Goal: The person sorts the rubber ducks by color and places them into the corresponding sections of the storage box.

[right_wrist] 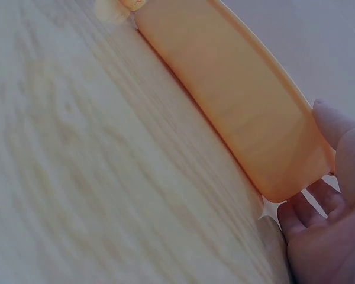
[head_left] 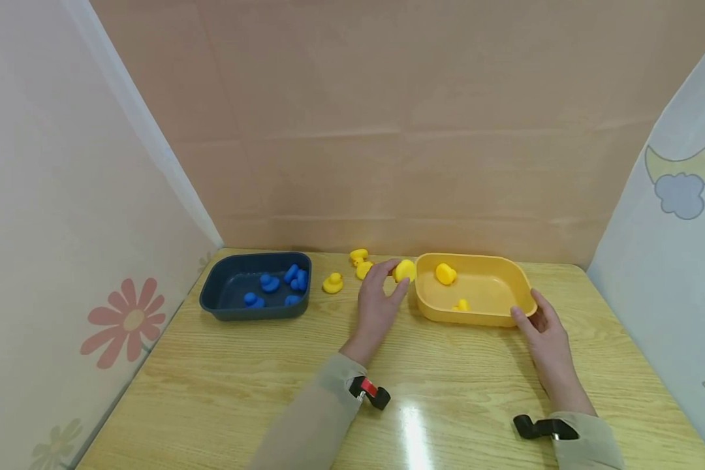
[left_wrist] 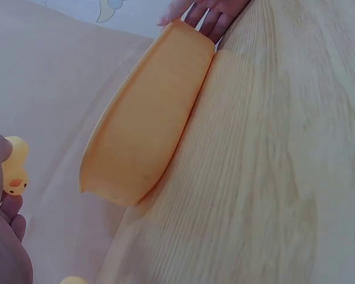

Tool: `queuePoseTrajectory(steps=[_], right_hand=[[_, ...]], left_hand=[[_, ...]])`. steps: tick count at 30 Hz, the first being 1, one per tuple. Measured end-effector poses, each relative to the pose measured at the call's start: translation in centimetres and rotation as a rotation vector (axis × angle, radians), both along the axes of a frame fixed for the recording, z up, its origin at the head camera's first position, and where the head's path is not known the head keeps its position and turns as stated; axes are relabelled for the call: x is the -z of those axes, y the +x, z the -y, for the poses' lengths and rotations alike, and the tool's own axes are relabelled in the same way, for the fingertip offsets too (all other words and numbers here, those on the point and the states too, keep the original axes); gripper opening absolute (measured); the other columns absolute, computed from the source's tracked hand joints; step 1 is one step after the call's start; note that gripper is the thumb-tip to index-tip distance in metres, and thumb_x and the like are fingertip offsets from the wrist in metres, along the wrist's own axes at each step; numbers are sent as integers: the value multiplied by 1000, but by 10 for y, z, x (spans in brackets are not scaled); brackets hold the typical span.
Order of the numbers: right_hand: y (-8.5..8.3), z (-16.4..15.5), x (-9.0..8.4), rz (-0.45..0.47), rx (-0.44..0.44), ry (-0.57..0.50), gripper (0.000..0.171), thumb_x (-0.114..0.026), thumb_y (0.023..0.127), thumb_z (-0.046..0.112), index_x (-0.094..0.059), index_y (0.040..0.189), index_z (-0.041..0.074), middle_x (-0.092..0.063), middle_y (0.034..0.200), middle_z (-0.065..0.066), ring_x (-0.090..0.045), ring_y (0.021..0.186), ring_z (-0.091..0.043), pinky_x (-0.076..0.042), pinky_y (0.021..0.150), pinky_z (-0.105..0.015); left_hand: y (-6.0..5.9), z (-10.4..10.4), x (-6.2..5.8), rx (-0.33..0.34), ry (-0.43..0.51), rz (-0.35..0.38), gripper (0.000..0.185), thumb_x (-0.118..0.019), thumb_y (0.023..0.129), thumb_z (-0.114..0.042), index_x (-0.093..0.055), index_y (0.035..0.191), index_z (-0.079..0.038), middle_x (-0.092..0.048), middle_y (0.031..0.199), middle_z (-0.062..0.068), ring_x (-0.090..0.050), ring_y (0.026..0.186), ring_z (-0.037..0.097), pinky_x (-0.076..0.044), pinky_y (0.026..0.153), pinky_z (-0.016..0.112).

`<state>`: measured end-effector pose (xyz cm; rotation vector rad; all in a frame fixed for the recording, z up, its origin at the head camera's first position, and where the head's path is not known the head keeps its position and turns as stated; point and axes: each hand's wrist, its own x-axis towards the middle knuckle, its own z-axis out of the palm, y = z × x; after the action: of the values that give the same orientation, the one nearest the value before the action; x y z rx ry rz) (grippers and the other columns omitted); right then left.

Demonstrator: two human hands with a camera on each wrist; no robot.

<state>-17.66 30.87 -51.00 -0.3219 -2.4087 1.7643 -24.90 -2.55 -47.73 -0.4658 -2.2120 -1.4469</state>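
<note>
My left hand (head_left: 377,310) pinches a yellow toy duck (head_left: 405,270) between thumb and fingers, just off the left end of a yellow plastic bin (head_left: 470,318). In the left wrist view the held duck (left_wrist: 15,165) shows its eyes and orange beak. At the bin's near right corner, my right hand (head_left: 549,343) grips the rim, thumb on top and fingers around the outside, as the right wrist view also shows. Inside the bin lie a yellow duck (head_left: 445,274) towards the back and another (head_left: 462,305), partly hidden by the front wall.
To the left stands a dark blue bin (head_left: 255,314) with several blue ducks (head_left: 269,282) in it. Between the bins a yellow duck (head_left: 332,283) sits on the wooden table (head_left: 446,385); two more (head_left: 359,254) lie behind my left hand. A brown backdrop (head_left: 399,163) rises behind.
</note>
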Motion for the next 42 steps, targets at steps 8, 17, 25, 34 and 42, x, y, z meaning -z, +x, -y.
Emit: queuePoseTrajectory(steps=[8, 17, 25, 34, 42], right_hand=[[0, -1, 1, -4, -2, -8, 87, -60, 114, 44, -7, 180, 26, -3, 184, -11, -10, 168, -36, -26, 123, -14], [0, 0, -1, 3, -5, -6, 87, -60, 114, 45, -5, 180, 25, -2, 184, -12, -8, 168, -38, -25, 124, -16], [0, 1, 1, -1, -8, 2, 87, -60, 114, 44, -5, 180, 24, -3, 184, -12, -9, 168, -38, -25, 123, -15], [-1, 0, 1, -4, -2, 17, 88, -60, 114, 45, -6, 180, 24, -6, 184, -14, -12, 168, -38, -27, 121, -12], [-2, -1, 2, 19, 4, 3, 86, -59, 115, 43, -5, 180, 25, -3, 184, -14, -10, 167, -39, -26, 123, -14]], left_hand=[[0, -20, 1, 28, -48, 25, 43, -81, 104, -22, -70, 145, -12, -69, 134, 3, -66, 120, 23, -55, 107, 35], [5, -42, 9, 57, -135, 57, 44, -79, 105, -28, -69, 146, -14, -68, 137, 1, -64, 119, 17, -55, 107, 29], [9, -50, 13, 82, -175, 85, 45, -78, 107, -28, -67, 149, -16, -65, 144, 3, -63, 130, 21, -53, 113, 34], [6, -38, 17, 3, -120, 60, 41, -77, 108, -25, -68, 147, -14, -58, 153, 6, -55, 141, 25, -51, 116, 42], [-2, -13, 22, -76, -111, 90, 49, -75, 109, -25, -62, 154, -13, -50, 164, 9, -48, 151, 30, -47, 121, 51]])
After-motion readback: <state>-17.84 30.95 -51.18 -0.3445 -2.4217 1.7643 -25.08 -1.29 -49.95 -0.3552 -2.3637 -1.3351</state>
